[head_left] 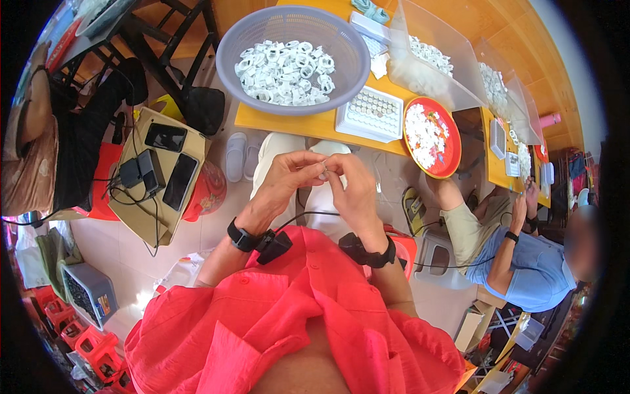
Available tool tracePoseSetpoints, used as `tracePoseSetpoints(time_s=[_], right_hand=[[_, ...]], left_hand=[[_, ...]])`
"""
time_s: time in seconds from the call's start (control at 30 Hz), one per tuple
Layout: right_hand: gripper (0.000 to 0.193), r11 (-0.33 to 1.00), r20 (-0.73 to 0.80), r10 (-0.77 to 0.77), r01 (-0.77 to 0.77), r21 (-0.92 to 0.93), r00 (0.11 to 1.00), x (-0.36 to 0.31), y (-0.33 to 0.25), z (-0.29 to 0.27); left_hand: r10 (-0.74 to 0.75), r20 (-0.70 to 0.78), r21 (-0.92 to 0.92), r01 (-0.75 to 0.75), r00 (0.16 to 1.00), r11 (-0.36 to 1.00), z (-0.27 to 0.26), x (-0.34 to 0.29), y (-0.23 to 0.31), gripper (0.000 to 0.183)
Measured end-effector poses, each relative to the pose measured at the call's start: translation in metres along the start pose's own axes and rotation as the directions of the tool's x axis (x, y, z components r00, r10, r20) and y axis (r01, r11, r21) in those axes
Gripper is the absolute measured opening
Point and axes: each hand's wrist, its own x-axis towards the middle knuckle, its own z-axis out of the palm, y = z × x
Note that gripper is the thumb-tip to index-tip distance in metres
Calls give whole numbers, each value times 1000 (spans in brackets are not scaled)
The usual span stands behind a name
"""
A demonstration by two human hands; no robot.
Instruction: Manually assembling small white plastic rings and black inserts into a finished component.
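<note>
We see a long yellow-orange wooden table running across the far side, its near edge just beyond the knees. To the right, we see a seated co-worker in a blue shirt, well apart from our wearer, who has on a loose bright red shirt.

On the table, at its left end, sits a round grey-purple plastic basket. Farther right stands a clear rectangular plastic bin holding white pieces. To the left of the legs we find an open brown cardboard box. A round red tray with a yellow rim lies at the table's near edge, and just left of it is a white rectangular plastic tray.

The left hand and right hand meet above the lap, near the table edge, each with a black band at the wrist. On the box we count 2 flat black phones. White ring-like plastic parts heap inside the basket, and small round silvery discs stand in rows in the white tray.

Smallest, a tiny pale piece sits between both hands' fingertips, which are pinched together on it; mostly hidden, its shape we cannot tell.
</note>
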Motion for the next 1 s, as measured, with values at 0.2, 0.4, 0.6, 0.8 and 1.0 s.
tracePoseSetpoints(time_s=[0.2, 0.4, 0.6, 0.8, 1.0], right_hand=[[16, 851, 82, 311, -316, 419, 947, 2, 13, -6], [12, 563, 185, 432, -423, 710, 883, 2, 11, -11], [16, 370, 306, 513, -528, 764, 802, 1, 13, -10], [16, 357, 346, 525, -570, 740, 777, -4, 21, -7], [22, 350, 232, 552, -475, 807, 801, -7, 20, -5]], left_hand=[[44, 32, 15, -44, 999, 999, 4, 2, 7, 23], [39, 55, 7, -40, 998, 999, 8, 0, 10, 21], [-21, 51, 18, 21, 998, 1000, 4, 1, 8, 21], [-51, 39, 27, 50, 998, 998, 2, 4, 1, 23], [-134, 13, -70, 135, 991, 988, 11, 7, 3, 24]])
